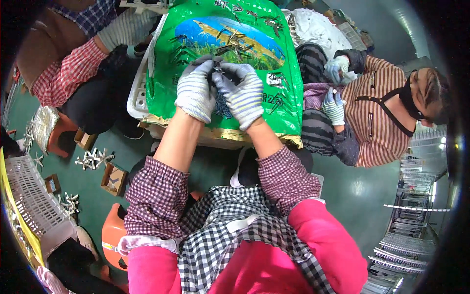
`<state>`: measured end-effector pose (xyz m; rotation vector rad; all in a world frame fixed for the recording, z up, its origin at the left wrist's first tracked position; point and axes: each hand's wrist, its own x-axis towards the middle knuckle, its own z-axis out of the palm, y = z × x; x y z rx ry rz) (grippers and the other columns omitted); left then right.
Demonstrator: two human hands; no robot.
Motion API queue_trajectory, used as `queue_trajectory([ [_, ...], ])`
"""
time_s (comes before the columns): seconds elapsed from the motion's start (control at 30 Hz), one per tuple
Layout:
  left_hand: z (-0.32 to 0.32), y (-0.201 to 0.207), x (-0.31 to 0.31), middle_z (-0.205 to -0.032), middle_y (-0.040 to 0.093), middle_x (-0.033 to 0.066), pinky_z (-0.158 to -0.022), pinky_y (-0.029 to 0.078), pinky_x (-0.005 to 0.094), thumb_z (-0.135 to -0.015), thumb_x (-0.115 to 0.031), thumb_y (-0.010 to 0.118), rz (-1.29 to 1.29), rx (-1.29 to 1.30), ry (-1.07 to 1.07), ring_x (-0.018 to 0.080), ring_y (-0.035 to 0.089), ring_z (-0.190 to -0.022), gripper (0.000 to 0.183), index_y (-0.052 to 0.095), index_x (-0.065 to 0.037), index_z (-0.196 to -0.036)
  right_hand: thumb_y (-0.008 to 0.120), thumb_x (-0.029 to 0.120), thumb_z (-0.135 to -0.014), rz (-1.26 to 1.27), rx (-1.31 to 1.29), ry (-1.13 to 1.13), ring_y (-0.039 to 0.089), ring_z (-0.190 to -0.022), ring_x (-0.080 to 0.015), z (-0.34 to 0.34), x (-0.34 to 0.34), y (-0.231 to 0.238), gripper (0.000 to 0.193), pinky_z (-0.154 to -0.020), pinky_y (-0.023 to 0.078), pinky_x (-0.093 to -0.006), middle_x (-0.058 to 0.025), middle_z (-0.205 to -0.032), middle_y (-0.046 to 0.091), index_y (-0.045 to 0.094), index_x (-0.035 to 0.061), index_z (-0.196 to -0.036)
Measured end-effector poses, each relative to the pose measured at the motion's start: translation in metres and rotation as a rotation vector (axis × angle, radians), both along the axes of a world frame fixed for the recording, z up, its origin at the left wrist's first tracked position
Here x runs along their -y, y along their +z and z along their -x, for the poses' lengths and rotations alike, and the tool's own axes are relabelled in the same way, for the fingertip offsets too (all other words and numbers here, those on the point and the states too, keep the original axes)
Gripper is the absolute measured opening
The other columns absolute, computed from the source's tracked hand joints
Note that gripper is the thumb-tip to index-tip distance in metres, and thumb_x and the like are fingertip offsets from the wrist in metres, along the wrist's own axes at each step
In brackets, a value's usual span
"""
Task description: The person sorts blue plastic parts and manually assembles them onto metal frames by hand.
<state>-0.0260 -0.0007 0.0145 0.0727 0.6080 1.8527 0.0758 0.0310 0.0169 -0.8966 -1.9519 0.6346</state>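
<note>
My left hand [197,90] and my right hand [242,93], in striped knit gloves with grey-coated fingers, meet over a green printed plastic sack [164,93]. Their fingers are closed together around a small dark piece, mostly hidden by the gloves; its kind cannot be made out. Just below, between my wrists, lies a heap of small dark bits [223,107]. Farther up the sack are scattered thin dark and brass-coloured pieces [237,41], too small to name.
The sack covers a white plastic crate [138,93]. At right sits a person in stripes with gloved hands [335,105]; another person's gloved hand [128,28] is at upper left. Cardboard boxes [114,179], an orange stool [113,235] and a white basket [36,196] stand at left.
</note>
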Motion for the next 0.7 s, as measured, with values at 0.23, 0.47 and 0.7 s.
queue_trajectory([
  [0.23, 0.001, -0.014, -0.003, -0.087, 0.063, 0.0064, -0.068, 0.048, 0.0247, -0.086, -0.01, 0.054, -0.059, 0.034, -0.018, 0.0135, 0.058, -0.076, 0.017, 0.058, -0.005, -0.102, 0.072, 0.009, -0.073, -0.005, -0.002, -0.016, 0.054, -0.068, -0.0115, 0.016, -0.004, -0.004, 0.016, -0.063, 0.046, -0.0262, -0.0055, -0.078, 0.057, 0.065, -0.0011, -0.085],
  [0.47, 0.001, 0.009, 0.01, -0.089, 0.063, 0.0063, -0.069, 0.048, 0.025, -0.088, -0.014, 0.053, 0.019, 0.097, -0.064, 0.014, 0.059, -0.077, 0.017, 0.057, -0.006, -0.102, 0.068, 0.003, -0.075, 0.017, -0.065, 0.143, 0.056, -0.071, -0.0117, -0.003, -0.021, -0.006, 0.011, -0.066, 0.047, -0.0258, -0.0078, -0.081, 0.06, 0.064, -0.0009, -0.085],
  [0.7, -0.004, 0.007, 0.014, -0.086, 0.063, 0.0066, -0.071, 0.049, 0.0268, -0.084, -0.009, 0.057, -0.012, -0.081, -0.012, 0.017, 0.059, -0.074, 0.018, 0.057, -0.004, -0.101, 0.07, 0.012, -0.067, -0.091, 0.125, 0.032, 0.057, -0.071, -0.0261, -0.007, -0.018, 0.015, 0.014, -0.068, 0.046, -0.0348, -0.0122, -0.075, 0.058, 0.068, 0.0068, -0.08],
])
